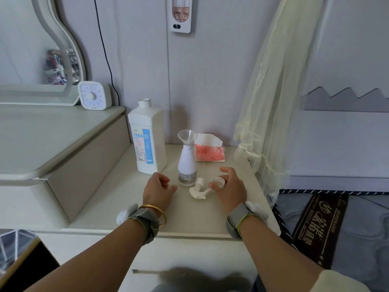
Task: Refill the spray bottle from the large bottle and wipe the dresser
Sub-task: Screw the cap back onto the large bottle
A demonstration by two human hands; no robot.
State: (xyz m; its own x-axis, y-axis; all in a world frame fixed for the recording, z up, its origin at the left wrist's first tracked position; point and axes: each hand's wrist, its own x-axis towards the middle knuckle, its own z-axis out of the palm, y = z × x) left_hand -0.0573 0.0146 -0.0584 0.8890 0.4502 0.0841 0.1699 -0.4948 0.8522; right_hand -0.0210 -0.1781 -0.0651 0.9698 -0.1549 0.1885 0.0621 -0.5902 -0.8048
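The person's two hands reach out over the pale desk (pixel 210 220), each wrist wrapped in a grey band, the left one also wearing a gold bangle (pixel 156 213). The left hand (pixel 157 190) hangs just above the surface with its fingers loosely curled and holds nothing. It sits near the base of the large bottle (pixel 147 135). The right hand (pixel 229 188) has its fingers curled round a small white cap (pixel 217 180), with the thumb raised above it.

The large bottle stands upright at the back left of the desk, close to the wall. It is white with a blue label, and its mouth is uncovered. Just to its right stands the spray bottle (pixel 187 165), white and slim, also upright, with a clear funnel (pixel 187 135) seated in its neck. The spray head (pixel 199 189) lies on its side on the desk in front of the spray bottle, between the two hands and next to the cap.

Behind the spray bottle a pink pack of tissues (pixel 209 152) rests against the wall, one white sheet sticking up. On the higher surface to the left sit a white timer (pixel 94 95) and a mirror (pixel 61 51). A pale net curtain (pixel 273 91) hangs at the right, and a dark mat (pixel 320 230) lies on the floor below it.
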